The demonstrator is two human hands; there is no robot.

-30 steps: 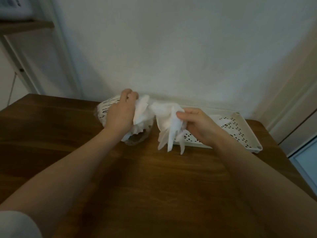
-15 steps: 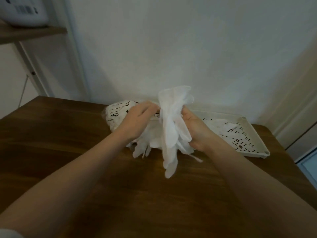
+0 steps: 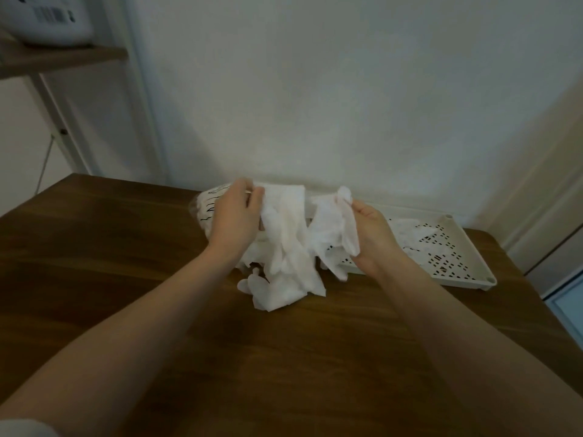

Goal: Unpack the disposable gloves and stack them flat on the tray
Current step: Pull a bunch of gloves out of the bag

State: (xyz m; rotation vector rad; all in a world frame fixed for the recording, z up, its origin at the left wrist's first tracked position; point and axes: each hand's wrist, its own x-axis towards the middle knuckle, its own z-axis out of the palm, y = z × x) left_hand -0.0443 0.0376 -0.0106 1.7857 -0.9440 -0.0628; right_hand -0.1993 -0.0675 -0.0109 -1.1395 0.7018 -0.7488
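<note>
My left hand [image 3: 235,217] grips a bunch of thin white disposable gloves [image 3: 285,247] that hangs down until its fingers rest on the wooden table [image 3: 132,247]. My right hand [image 3: 372,236] pinches a single glove [image 3: 331,228] by its cuff, held just right of the bunch and in front of the tray's left end. The white perforated tray [image 3: 467,266] lies at the back right with at least one flat glove [image 3: 410,230] on it. Behind my left hand sits the clear glove bag [image 3: 205,205] with black print, partly hidden.
The table's back edge meets a white wall. A wooden shelf [image 3: 63,56] with a white appliance on it stands at the upper left. The table's right edge runs just past the tray, with a pale door frame beyond.
The two hands have drawn apart: one glove has come away from the bunch in my right hand. The bunch in my left hand now hangs lower and touches the table.
</note>
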